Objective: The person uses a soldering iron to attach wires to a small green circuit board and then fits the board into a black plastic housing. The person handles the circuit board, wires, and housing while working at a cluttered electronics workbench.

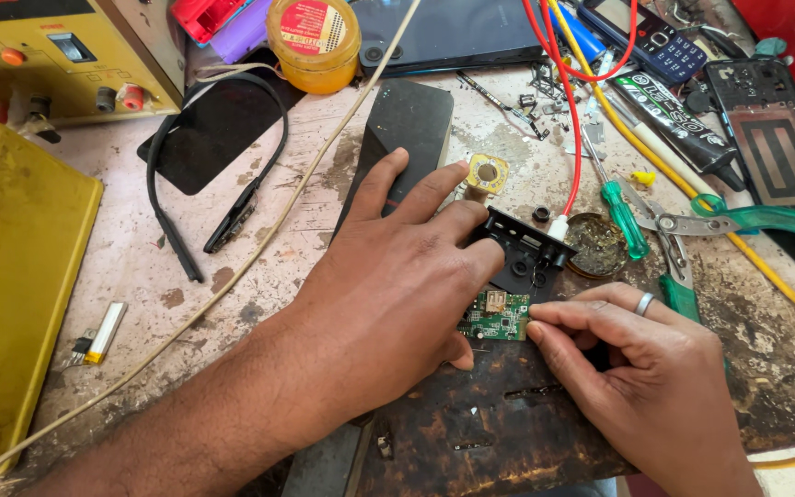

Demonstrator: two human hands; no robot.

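A small green circuit board lies on the dark, stained work mat, joined to a black plastic housing part behind it. My left hand lies flat over the board's left side, fingers spread across a black rectangular device, with the index fingertip against the black housing. My right hand, with a ring on one finger, pinches the board's right edge between thumb and forefinger. A red wire with a white connector runs into the housing.
Green-handled scissors and a green screwdriver lie at right beside a round tin. A yellow cable, a phone back, a keypad phone, an amber jar, a yellow power supply, a yellow box and a black neckband surround the bench.
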